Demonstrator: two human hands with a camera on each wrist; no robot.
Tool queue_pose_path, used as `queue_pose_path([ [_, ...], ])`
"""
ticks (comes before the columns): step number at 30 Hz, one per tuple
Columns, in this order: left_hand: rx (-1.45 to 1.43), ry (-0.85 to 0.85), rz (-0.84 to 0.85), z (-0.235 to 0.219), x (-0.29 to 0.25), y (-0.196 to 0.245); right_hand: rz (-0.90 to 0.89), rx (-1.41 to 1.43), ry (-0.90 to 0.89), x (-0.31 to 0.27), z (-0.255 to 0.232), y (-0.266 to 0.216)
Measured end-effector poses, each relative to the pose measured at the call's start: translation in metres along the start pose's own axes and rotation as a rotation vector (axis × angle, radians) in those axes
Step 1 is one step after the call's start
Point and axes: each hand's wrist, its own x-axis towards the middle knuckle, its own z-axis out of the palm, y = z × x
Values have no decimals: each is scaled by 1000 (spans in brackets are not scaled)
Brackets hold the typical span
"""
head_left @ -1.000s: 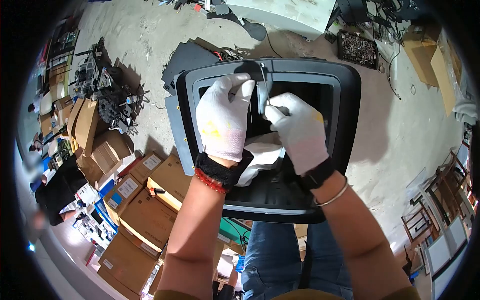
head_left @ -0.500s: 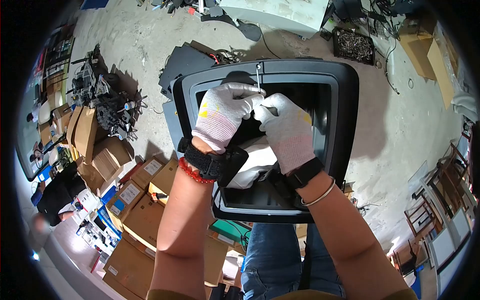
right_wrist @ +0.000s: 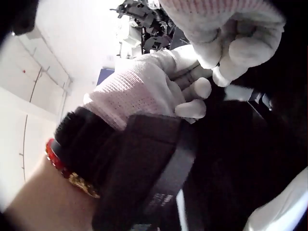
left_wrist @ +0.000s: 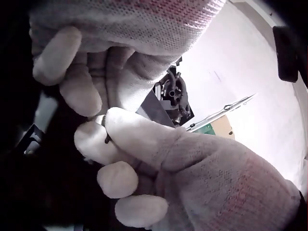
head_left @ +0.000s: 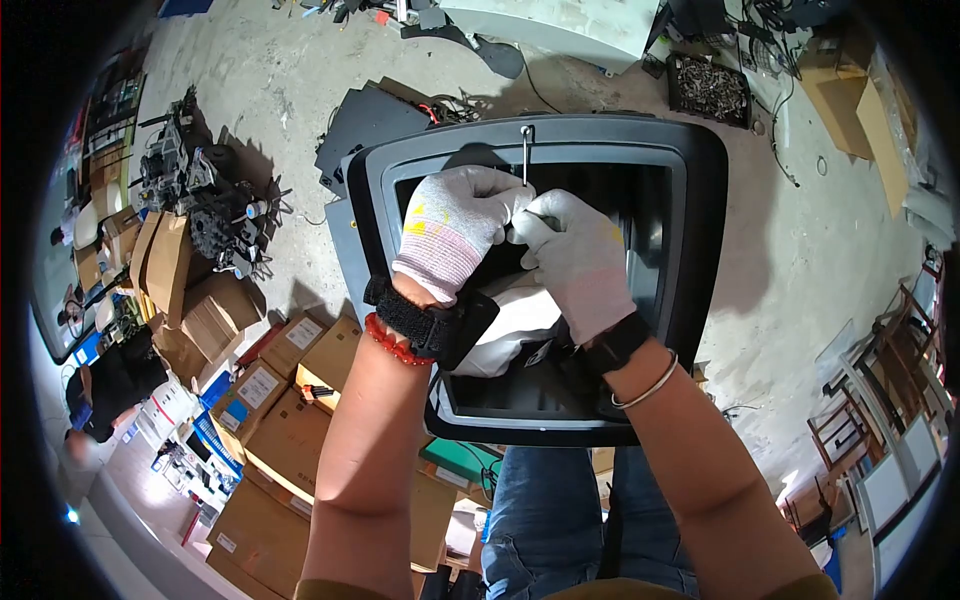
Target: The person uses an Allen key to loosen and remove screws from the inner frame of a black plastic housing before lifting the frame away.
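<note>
A thin metal rod with a bent top end (head_left: 526, 155) stands against the upper edge of a black plastic housing (head_left: 600, 143). At its lower end, my gloved left hand (head_left: 455, 225) pinches it between thumb and forefinger. My gloved right hand (head_left: 578, 262) meets the left fingertips there, its thumb and forefinger pinched together. Seen from the left wrist, the right hand (left_wrist: 192, 168) lies below, with a small dark bit showing between its fingertips; the rod's end is hidden in the gloves. White crumpled material (head_left: 510, 325) lies inside the housing under my wrists.
Cardboard boxes (head_left: 290, 435) are stacked at the left, near my legs. A dark panel (head_left: 365, 135) lies behind the housing's left corner. Further off are a tangle of black parts (head_left: 200, 195), a black crate of small metal pieces (head_left: 708, 90) and a pale cabinet (head_left: 560, 30).
My left hand has come right and down from beside the rod to its lower end, joining the right hand. The rod stood slanted a second ago and is nearly upright now.
</note>
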Motion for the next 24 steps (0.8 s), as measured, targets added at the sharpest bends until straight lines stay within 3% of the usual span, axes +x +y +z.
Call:
queue_pose_path([
  [3, 230, 131, 121, 1, -1, 1, 85, 99, -39, -6, -14, -18],
  [4, 414, 278, 365, 1, -2, 1, 87, 101, -39, -5, -18, -19],
  [6, 563, 471, 612, -3, -3, 7, 20, 18, -1, -4, -33, -16],
  [8, 559, 426, 599, -7, -1, 11, -6, -97, -3, -4, -52, -26],
  [10, 571, 423, 620, -8, 8, 6, -394, -624, 129, -1, -68, -34],
  [12, 568, 420, 645, -8, 11, 2, -749, -808, 274, 19, -85, -22],
  [13, 558, 432, 658, -6, 12, 1, -1210, -915, 373, 29, -91, -20],
  [16, 565, 446, 672, -6, 12, -4, -1214, -880, 349, 29, -99, -35],
  [17, 580, 447, 679, -5, 12, -5, -1113, -831, 296, 40, -99, -27],
  [24, 536, 406, 658, -2, 10, -6, -1122, -877, 262, 46, -104, -25],
])
